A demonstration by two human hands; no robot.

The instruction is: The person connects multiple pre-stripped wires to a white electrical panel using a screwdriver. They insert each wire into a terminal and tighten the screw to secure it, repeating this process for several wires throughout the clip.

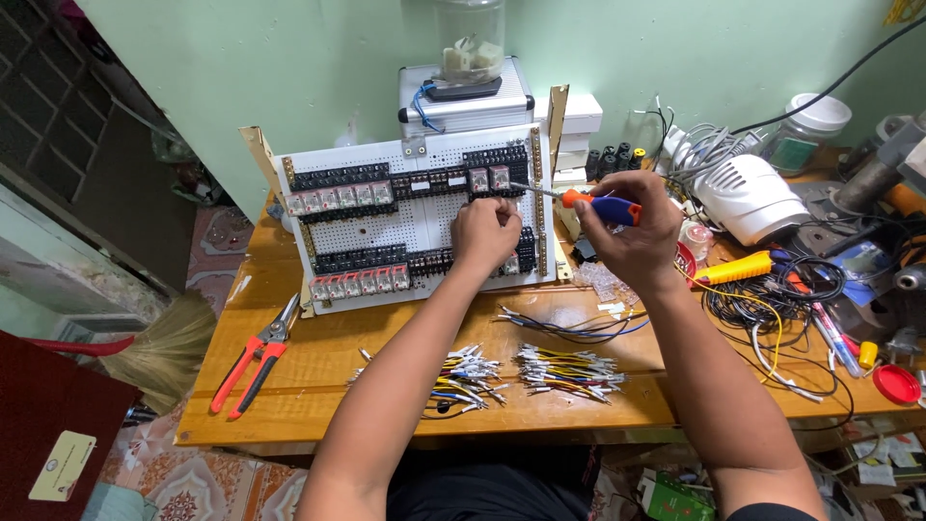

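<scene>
The wooden table carries all work items. The white perforated panel stands tilted on the table's rear half and serves as the reference landmark.

On the panel, black terminal blocks run in rows, with clear relays seated just below the upper left row and a second relay row near the panel's lower edge. Behind the panel stands a silver case with a clear jar on top.

Right of the panel lie a white housing, a yellow tool and a tangle of black cables. In front of the panel lie two bundles of short cut wires, and a looser group of wires sits nearer the panel's base. Left of these and below the panel's left corner lie red-handled pliers.

The left hand is against the panel's right portion, over the terminal blocks; its grip is curled closed, fingertips pressed together at the panel face. What they pinch cannot be told.

The right hand is just beside the panel's right edge; its grip is wrapped around the orange-and-blue handle of a screwdriver. The screwdriver shaft points left, its tip reaching the panel's upper right terminal row.
</scene>
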